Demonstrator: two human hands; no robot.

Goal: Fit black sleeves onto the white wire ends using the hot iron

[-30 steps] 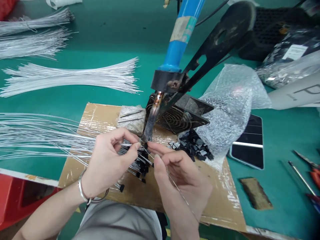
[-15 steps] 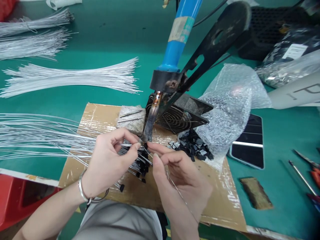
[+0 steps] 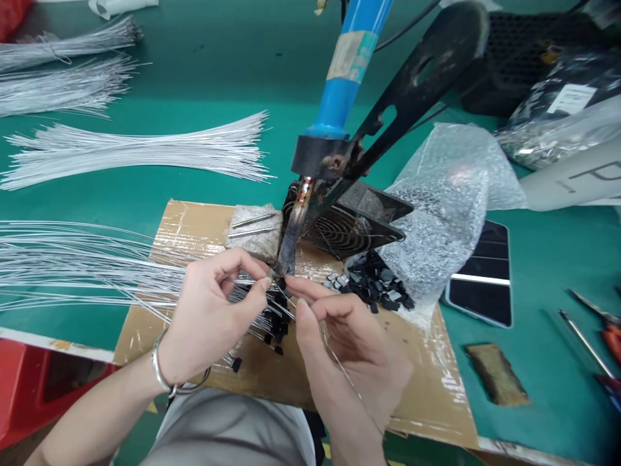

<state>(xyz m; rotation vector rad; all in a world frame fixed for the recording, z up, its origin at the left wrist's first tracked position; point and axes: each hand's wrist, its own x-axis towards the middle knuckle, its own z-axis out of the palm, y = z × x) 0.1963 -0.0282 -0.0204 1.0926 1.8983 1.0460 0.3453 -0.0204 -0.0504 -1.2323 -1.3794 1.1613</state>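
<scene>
My left hand (image 3: 213,317) is closed in a pinch on the end of a thin wire at the tip of a soldering iron (image 3: 334,103) with a blue handle. A small black piece (image 3: 281,283) sits at that wire end, between the fingers of both hands. My right hand (image 3: 359,349) pinches a thin strand of solder wire (image 3: 347,375), which trails back across its palm. One right fingertip reaches the black piece. The exact contact at the iron's tip is partly hidden by the fingers. Wires with black ends (image 3: 277,320) lie beneath my hands.
A black stand arm (image 3: 417,84) holds the iron over a round fan grille (image 3: 334,230). Loose black pieces (image 3: 378,281) spill beside bubble wrap (image 3: 441,213). Wire bundles (image 3: 140,155) lie at the left. A phone (image 3: 480,301), brown pad (image 3: 497,374) and pliers (image 3: 596,307) are at right.
</scene>
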